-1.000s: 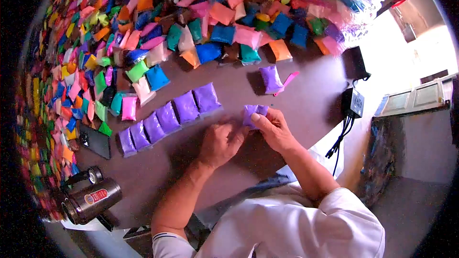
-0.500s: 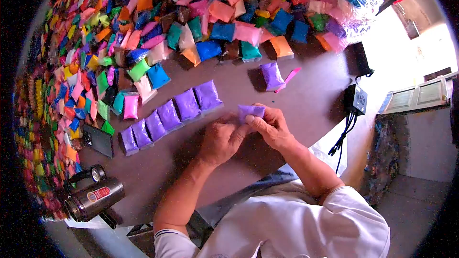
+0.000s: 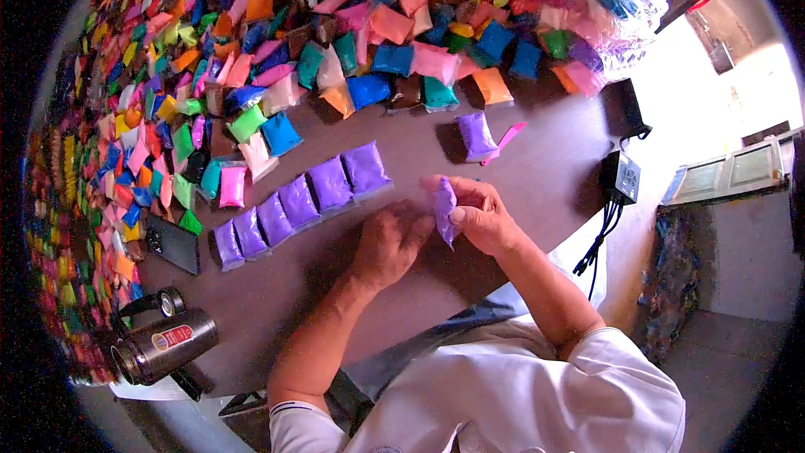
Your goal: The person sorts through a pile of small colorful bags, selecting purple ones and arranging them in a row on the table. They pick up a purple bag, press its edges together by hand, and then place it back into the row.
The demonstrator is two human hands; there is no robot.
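Observation:
In my right hand (image 3: pixel 482 216) a purple packet (image 3: pixel 445 210) is pinched between thumb and fingers, its long side pointing up and down in the view. My left hand (image 3: pixel 389 242) hovers just left of it, fingers loosely curled and thumb apart, with nothing visible in its grasp. To the left of my hands, several similar purple packets (image 3: pixel 295 200) lie side by side in a slanting row on the brown table (image 3: pixel 352 319). Beyond my right hand lies another purple packet (image 3: pixel 476 136), touching a pink strip-like tool (image 3: pixel 506 141).
A big heap of coloured packets (image 3: pixel 390 25) covers the table's far and left sides. At left are a dark flat box (image 3: pixel 173 245) and a metal thermos (image 3: pixel 168 347). A black power unit with cables (image 3: pixel 621 174) sits at the right edge.
The packet in my right hand has turned from lying crosswise to upright in the view. My left hand has come away from it slightly to the left. The row stays put.

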